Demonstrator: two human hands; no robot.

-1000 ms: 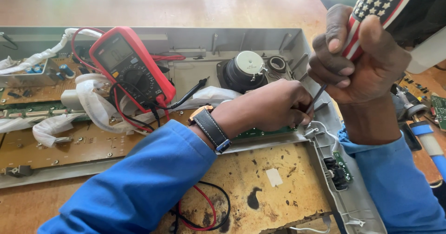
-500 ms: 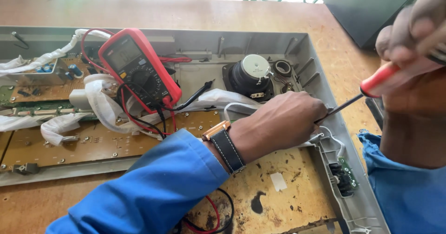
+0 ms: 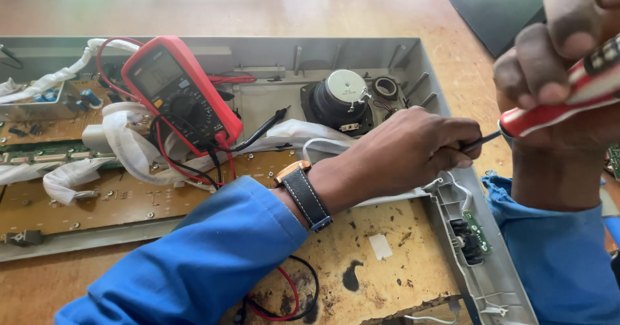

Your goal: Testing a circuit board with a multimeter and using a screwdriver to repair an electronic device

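Two hands seen over opened grey plastic casing (image 3: 445,99): red-and-white striped screwdriver (image 3: 555,105) gripped in closed right hand (image 3: 562,73), dark shaft pinched by left hand (image 3: 400,151) beside round black speaker (image 3: 339,99); red multimeter (image 3: 177,92) laid further left.

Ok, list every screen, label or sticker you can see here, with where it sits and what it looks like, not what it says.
Meter screen: on the red meter lying tilted in the open grey case, upper left; a greyish rectangle in a dark frame.
White sticker: on the brown board, lower middle, right of the left hand's wrist; a small plain rectangle.
No packages or signs show.
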